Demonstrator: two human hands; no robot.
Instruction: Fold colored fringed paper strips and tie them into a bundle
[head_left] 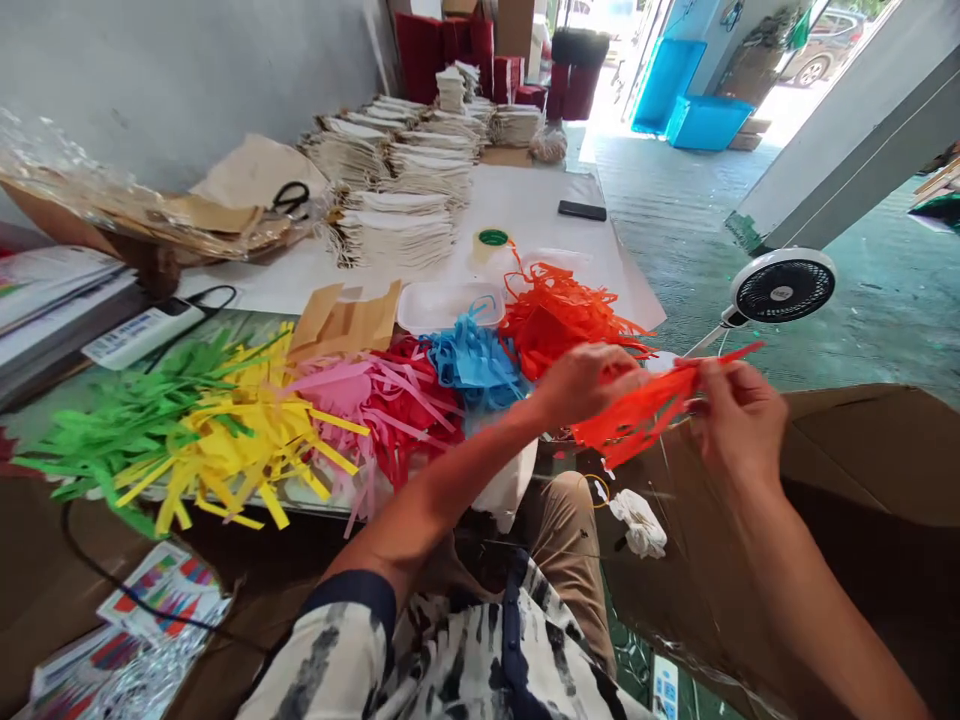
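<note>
A bunch of orange-red strips (637, 418) is stretched between my two hands, in front of the table's right edge. My left hand (589, 385) has its fingers closed round the bunch's left part. At the other end my right hand (739, 415) pinches the strips between thumb and fingers, and a few tips stick out past it. Just behind my left hand lies a pile of orange-red strips (562, 310). Blue strips (476, 360), pink strips (349, 400), yellow strips (240, 430) and green strips (142, 410) run leftward along the table edge, with dark red ones among the pink.
Stacks of off-white cloth pouches (401, 225) fill the table's far side. A white tray (427, 305), a tape roll (491, 242), a phone (582, 210) and black scissors (291, 198) lie about. A small fan (784, 290) and an open cardboard box (847, 480) are at the right.
</note>
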